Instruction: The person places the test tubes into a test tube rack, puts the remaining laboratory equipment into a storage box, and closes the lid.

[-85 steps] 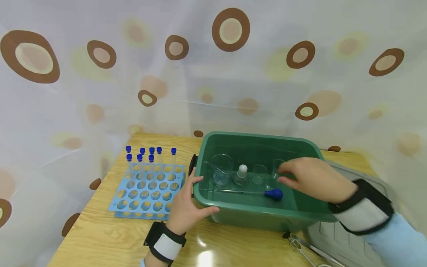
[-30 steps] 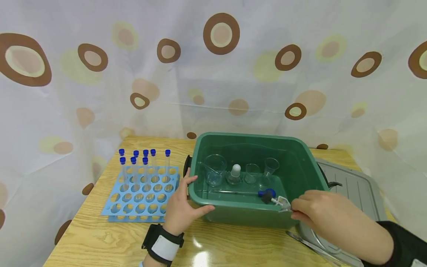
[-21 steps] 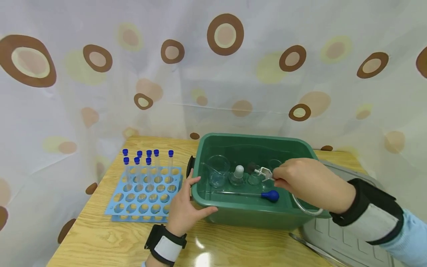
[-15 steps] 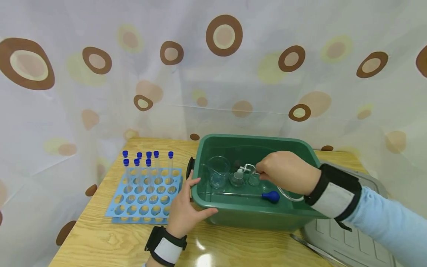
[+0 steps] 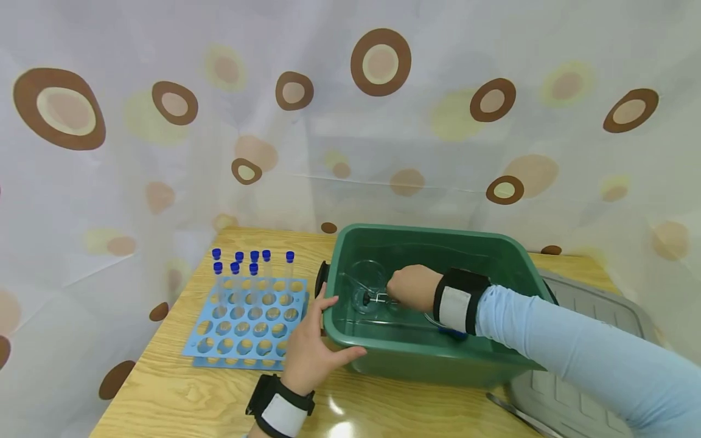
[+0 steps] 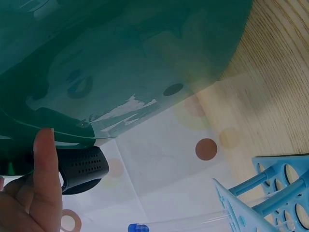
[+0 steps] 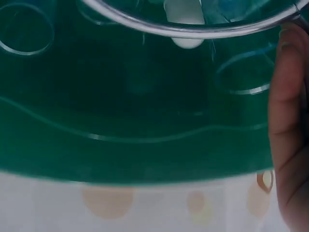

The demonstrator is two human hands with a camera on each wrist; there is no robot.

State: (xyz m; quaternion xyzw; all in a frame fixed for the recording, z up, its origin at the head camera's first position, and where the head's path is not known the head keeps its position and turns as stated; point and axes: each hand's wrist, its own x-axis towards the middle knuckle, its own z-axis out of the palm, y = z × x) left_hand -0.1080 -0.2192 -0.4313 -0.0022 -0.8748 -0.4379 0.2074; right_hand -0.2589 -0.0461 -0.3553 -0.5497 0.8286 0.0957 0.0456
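My right hand (image 5: 414, 287) is inside the green bin (image 5: 432, 351), gripping a metal ring clamp (image 5: 379, 298) with a black knob, held above the glassware. In the right wrist view its ring (image 7: 193, 34) crosses above a white cap (image 7: 187, 42) and glass rims. A large glass beaker (image 5: 368, 269) with a thin rod leaning in it stands at the bin's left end. My right hand and forearm hide most other glassware; part of a blue bulb (image 5: 452, 333) shows below the wrist. My left hand (image 5: 311, 359) rests on the bin's near left corner, fingers and thumb extended.
Left of the bin is a light-blue rack (image 5: 243, 331) of test tubes with blue caps (image 5: 254, 268). The bin has a black handle (image 5: 322, 277). A grey ridged lid (image 5: 591, 304) lies at right, with a slim metal tool (image 5: 523, 417) beside it on the wooden table (image 5: 181, 395).
My right hand first reached into the bin, then picked up the ring clamp from the table at right and carried it left into the bin. My left hand has stayed at the corner.
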